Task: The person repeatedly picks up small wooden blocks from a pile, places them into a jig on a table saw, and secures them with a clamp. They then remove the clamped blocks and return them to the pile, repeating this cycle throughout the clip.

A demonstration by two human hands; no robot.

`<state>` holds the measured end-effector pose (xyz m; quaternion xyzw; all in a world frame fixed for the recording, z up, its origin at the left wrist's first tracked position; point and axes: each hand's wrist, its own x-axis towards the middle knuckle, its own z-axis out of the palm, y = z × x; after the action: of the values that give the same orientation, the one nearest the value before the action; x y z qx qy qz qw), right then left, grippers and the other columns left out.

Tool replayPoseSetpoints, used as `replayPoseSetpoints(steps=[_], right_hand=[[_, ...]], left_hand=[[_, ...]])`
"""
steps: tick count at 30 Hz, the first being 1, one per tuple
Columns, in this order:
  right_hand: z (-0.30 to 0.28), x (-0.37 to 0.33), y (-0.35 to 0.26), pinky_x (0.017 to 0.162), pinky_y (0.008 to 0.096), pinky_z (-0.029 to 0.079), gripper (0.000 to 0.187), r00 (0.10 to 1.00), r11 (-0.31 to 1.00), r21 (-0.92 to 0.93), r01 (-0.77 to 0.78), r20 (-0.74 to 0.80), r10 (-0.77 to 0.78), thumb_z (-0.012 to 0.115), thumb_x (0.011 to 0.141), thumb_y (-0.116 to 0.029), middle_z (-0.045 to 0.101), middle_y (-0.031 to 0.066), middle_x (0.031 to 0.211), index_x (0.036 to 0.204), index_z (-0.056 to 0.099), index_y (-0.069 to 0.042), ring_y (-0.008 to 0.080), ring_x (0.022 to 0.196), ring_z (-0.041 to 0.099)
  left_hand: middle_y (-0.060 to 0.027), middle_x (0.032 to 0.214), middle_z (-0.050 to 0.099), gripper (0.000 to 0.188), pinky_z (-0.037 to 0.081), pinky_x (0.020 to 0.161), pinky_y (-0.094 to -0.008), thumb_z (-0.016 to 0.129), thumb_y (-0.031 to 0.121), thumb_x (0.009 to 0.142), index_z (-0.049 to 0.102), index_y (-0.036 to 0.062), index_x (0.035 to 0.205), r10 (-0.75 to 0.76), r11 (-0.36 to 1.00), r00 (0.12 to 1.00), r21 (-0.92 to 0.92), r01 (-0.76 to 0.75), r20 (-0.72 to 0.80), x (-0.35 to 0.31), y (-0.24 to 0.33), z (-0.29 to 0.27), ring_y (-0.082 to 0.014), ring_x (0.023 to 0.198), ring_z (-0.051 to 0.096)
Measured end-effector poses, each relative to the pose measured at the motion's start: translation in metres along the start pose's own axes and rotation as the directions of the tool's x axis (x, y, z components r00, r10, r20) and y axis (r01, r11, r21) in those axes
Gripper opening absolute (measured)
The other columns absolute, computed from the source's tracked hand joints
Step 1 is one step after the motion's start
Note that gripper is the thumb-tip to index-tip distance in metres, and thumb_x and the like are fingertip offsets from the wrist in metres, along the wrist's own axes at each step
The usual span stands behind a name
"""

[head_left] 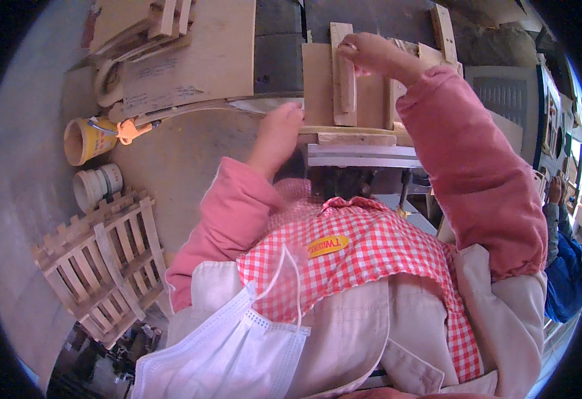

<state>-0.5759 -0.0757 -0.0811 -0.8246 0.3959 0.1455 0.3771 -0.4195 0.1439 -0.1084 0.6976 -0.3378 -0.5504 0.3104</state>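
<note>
Nearest, a white face mask point(227, 352) is seen hanging over a beige garment point(344, 319), with a red-and-white checked cloth point(364, 243) spread across the chest; beyond the cloth, a metal rail point(364, 156) is set crosswise, with a short wooden piece point(357, 138) laid along its far side; past these, the left hand point(279, 136) is held with bent fingers beside the left edge of a brown panel point(317, 83), though whether anything is gripped by it cannot be told; on that panel a wooden strip point(345, 110) is placed lengthwise, pointing away from the body, and its far part is grasped by the right hand point(377, 54), whose fingers are curled in around it; to the left, lower down, a slatted wooden pallet point(104, 266), a white bucket point(98, 186) and a yellow bucket point(91, 141) can be seen; farther off, a large tan board point(191, 63) is marked with handwriting, and at the right rim a person in blue point(566, 282) is partly shown.
</note>
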Motion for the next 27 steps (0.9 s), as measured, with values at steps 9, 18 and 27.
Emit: replayPoseSetpoints(steps=[9,18,27], right_hand=[[0.040,-0.026,-0.018,0.075,0.0504,0.052,0.039,0.949,0.981,-0.177,-0.081,-0.314,0.022,0.051,0.089,-0.030,0.066,0.0285,0.087,0.106,0.042,0.004,0.0427,0.083,0.066],[0.040,-0.028,-0.029,0.074,0.0504,0.051,0.045,0.948,0.981,-0.089,-0.173,-0.284,0.141,0.056,0.088,-0.030,0.066,0.0273,0.090,0.114,0.036,0.000,0.0437,0.085,0.065],[0.041,-0.034,-0.039,0.075,0.0500,0.050,0.037,0.920,0.971,-0.025,-0.238,-0.327,0.217,0.054,0.085,-0.024,0.067,0.0255,0.087,0.111,0.041,-0.001,0.0421,0.086,0.065]], left_hand=[[-0.0180,0.112,0.066,0.043,0.046,0.091,-0.0313,0.051,0.023,0.093,0.055,-0.0086,0.121,0.099,0.990,0.992,0.112,-0.089,-0.083,-0.011,0.001,0.000,-0.0219,0.103,0.063],[-0.0162,0.104,0.067,0.038,0.051,0.081,-0.0324,0.046,0.025,0.097,0.055,-0.0024,0.123,0.149,0.984,0.988,0.104,-0.144,-0.047,0.029,0.008,-0.013,-0.0202,0.089,0.065],[-0.0222,0.103,0.066,0.035,0.047,0.087,-0.0446,0.046,0.024,0.090,0.063,-0.0002,0.109,0.254,0.954,0.917,0.237,-0.185,-0.306,0.111,0.051,-0.005,-0.0390,0.092,0.063]])
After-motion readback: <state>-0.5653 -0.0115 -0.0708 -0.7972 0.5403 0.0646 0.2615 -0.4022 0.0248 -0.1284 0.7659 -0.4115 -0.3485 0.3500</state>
